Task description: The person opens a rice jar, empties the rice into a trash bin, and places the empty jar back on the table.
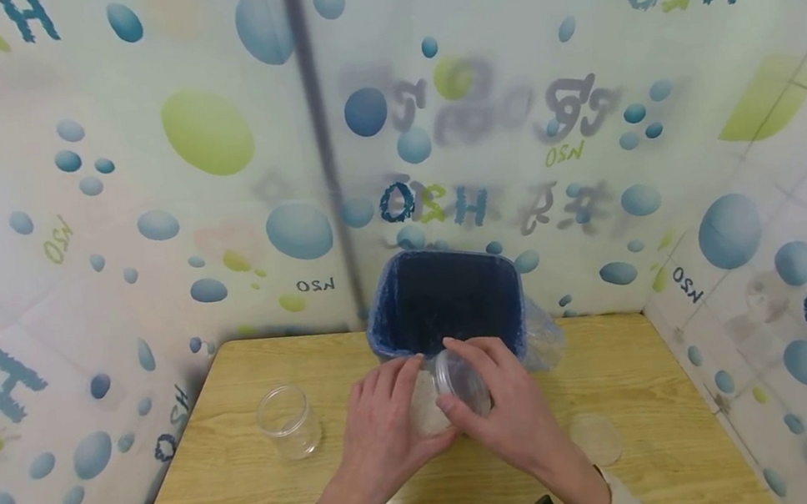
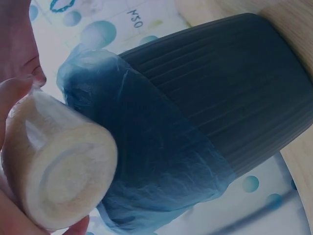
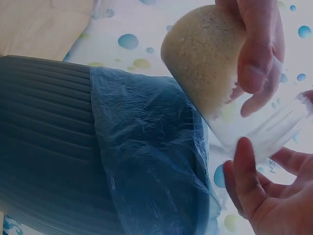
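My left hand (image 1: 383,427) grips a clear jar of pale, rice-like grains (image 2: 73,171), which is tilted on its side. Opposite it, my right hand (image 1: 502,408) holds a clear, see-through container (image 1: 465,383) by its sides, its mouth against or very near the jar's mouth. From the right wrist view, the grains (image 3: 205,54) lie toward the jar's base, and the clear container (image 3: 281,129) shows no grains. Both hands are just in front of a dark bin lined with a blue plastic bag (image 1: 382,322).
An uncovered clear jar (image 1: 290,424) stands on the wooden table (image 1: 230,441) to the left. A round translucent lid (image 1: 596,438) lies flat at the right, near my right wrist. A patterned curtain (image 1: 219,224) hangs behind the table and along both sides.
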`<state>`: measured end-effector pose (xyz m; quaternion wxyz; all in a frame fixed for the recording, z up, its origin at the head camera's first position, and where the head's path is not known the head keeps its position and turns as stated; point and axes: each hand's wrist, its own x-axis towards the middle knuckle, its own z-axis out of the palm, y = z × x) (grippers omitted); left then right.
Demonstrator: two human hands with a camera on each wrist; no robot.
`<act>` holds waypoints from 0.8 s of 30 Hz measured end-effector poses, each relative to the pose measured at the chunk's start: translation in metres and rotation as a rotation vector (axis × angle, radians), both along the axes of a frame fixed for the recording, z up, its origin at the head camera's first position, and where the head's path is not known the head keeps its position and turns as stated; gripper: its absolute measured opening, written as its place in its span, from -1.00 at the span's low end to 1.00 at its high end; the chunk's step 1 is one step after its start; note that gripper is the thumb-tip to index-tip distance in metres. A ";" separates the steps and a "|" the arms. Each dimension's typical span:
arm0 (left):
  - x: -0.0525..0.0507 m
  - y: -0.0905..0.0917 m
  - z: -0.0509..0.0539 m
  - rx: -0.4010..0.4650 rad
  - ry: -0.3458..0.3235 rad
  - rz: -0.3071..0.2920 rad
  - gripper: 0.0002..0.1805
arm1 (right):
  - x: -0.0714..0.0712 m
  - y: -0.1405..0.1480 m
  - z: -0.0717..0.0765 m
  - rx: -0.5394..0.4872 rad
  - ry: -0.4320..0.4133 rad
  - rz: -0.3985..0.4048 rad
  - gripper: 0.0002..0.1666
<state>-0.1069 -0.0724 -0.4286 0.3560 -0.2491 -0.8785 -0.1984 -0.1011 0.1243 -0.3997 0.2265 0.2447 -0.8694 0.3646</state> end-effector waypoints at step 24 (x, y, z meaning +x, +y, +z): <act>-0.006 -0.002 -0.010 0.011 0.046 -0.062 0.11 | -0.001 0.006 0.002 0.035 0.135 -0.067 -0.38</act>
